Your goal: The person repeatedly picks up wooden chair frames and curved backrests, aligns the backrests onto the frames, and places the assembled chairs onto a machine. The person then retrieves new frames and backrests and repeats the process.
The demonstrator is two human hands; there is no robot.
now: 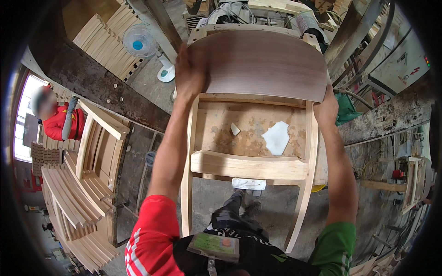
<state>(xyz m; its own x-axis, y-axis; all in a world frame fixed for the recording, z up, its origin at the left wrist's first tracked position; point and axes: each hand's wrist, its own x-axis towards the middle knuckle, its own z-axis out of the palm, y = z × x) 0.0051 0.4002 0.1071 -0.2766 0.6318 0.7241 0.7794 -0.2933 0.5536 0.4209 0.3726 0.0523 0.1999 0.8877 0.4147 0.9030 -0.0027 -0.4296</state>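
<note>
A curved brown wooden panel [264, 64] lies across the far end of a pale wooden chair frame [248, 165]. My left hand [191, 71], smeared by motion, grips the panel's left edge. At its near right corner my right hand [326, 108] holds the edge, with most of its fingers hidden. Below the panel, between the frame's side posts, shows a stained worktop [221, 124]. On it lie a jagged white piece [277, 138] and a smaller pale scrap [235, 129].
Stacked curved wooden slats [73, 193] and a part-built frame [99, 142] fill the left. Beyond them is a co-worker in red [62, 119]. A standing fan [140, 43] is at far left; rusty beams [92, 73] flank the bench. Right stands a grey electrical cabinet [400, 62].
</note>
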